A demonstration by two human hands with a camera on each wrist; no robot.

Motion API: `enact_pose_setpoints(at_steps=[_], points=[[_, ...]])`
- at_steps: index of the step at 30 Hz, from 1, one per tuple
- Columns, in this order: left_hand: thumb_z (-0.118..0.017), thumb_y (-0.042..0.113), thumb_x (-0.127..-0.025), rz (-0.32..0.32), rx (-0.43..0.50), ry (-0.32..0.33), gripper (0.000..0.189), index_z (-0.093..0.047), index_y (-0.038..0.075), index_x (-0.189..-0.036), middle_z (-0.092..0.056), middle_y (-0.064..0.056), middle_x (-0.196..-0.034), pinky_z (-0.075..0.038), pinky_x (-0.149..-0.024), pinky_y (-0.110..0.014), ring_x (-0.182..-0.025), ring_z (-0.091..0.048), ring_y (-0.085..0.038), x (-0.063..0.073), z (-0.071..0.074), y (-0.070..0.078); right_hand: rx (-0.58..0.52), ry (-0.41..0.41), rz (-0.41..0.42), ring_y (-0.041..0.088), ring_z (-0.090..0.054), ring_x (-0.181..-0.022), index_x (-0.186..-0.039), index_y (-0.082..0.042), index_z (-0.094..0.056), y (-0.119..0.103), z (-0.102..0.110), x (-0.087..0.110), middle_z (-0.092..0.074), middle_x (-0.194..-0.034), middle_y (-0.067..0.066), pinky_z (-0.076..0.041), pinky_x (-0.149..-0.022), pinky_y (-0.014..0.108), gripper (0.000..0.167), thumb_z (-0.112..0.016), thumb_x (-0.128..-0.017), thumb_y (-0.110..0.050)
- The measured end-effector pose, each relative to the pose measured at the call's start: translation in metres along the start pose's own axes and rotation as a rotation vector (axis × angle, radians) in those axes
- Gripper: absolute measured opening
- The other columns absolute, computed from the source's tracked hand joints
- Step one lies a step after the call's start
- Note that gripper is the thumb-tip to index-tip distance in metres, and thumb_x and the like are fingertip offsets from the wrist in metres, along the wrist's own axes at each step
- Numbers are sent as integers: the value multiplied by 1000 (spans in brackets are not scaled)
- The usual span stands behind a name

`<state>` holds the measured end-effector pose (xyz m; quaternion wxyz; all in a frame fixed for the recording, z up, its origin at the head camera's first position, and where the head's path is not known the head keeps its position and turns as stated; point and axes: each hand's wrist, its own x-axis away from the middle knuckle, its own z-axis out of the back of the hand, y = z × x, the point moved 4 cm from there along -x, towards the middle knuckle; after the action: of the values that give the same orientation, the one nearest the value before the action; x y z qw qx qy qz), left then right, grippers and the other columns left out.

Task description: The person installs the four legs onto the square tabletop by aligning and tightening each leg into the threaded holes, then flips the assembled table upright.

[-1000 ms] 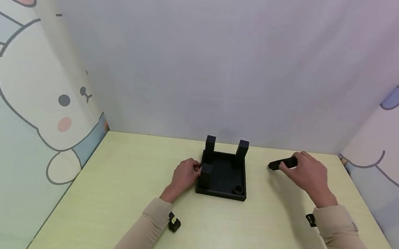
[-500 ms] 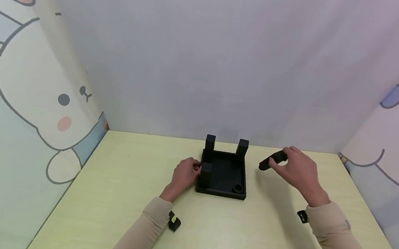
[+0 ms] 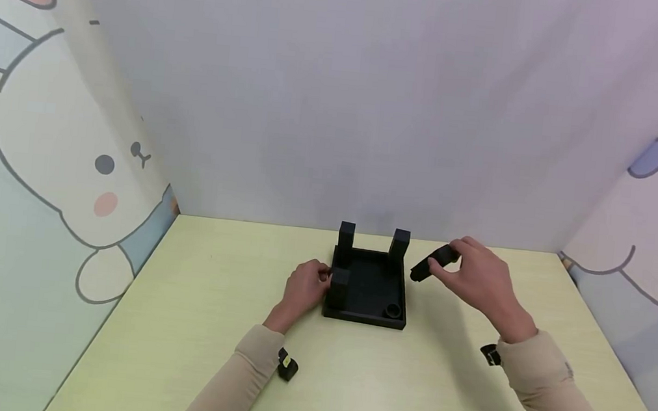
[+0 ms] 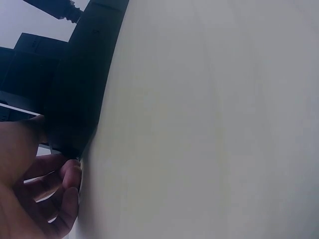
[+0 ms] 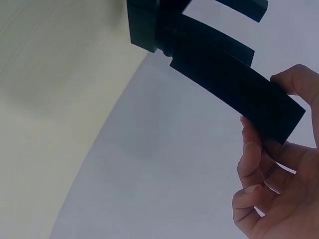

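Note:
A black square tabletop (image 3: pixel 372 284) lies upside down, with three blocky legs standing up from its corners. A round socket (image 3: pixel 393 311) marks its near right corner. My left hand (image 3: pixel 304 288) grips the tabletop's left edge beside the near left leg (image 3: pixel 339 288); the left wrist view shows its fingers (image 4: pixel 70 199) curled at a corner. Just right of the tabletop, in the air, my right hand (image 3: pixel 482 278) pinches a loose black table leg (image 3: pixel 435 262) between thumb and fingers. That leg tilts down to the left, its threaded end (image 5: pixel 170 44) toward the tabletop.
A pale yellow table (image 3: pixel 229 275) bears the tabletop. A plain pale wall (image 3: pixel 335 134) rises behind it, with cartoon-printed walls at left and right. Small black devices sit at both wrists, the left one (image 3: pixel 287 365) with a yellow mark.
My right hand has carried the loose leg leftward, closer to the tabletop, and the leg slopes more steeply. My left hand and the tabletop have stayed in place.

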<state>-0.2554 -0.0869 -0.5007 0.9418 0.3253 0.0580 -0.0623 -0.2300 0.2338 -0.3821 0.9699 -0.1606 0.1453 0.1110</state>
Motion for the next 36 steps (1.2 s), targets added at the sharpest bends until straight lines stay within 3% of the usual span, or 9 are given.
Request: enact_pose_setpoints(at_steps=[9,18,29,36], points=[[-70,21,-93,18,5,-8,17,-79,8,-102,-70,0,-83,-51,-66,-32,-74,-57,-13,0,0,-2,-6,-43,76,9,-46,-61,-86,-18,-65,-23,0,2,-66,-95,1,-37,-54,28,23,-72,-87,-39],[-71,22,-92,8,9,-9,18,-79,9,-102,-70,0,-83,-51,-66,-32,-74,-59,-13,0,1,-1,12,-116,169,6,-43,-62,-85,-20,-63,-41,2,6,-56,-82,-8,-37,-55,27,22,-74,-85,-39],[-69,23,-93,14,13,-21,19,-79,10,-103,-71,0,-85,-50,-65,-31,-74,-59,-12,1,3,2,35,-171,271,3,-42,-62,-84,-23,-60,-48,-4,9,-53,-79,-11,-36,-58,24,25,-77,-84,-41],[-68,27,-94,4,-6,-16,20,-79,12,-103,-70,1,-87,-50,-65,-30,-76,-59,-11,1,1,-1,49,-206,295,3,-40,-63,-84,-23,-60,-53,-7,10,-52,-79,-11,-34,-57,24,24,-75,-85,-42]])
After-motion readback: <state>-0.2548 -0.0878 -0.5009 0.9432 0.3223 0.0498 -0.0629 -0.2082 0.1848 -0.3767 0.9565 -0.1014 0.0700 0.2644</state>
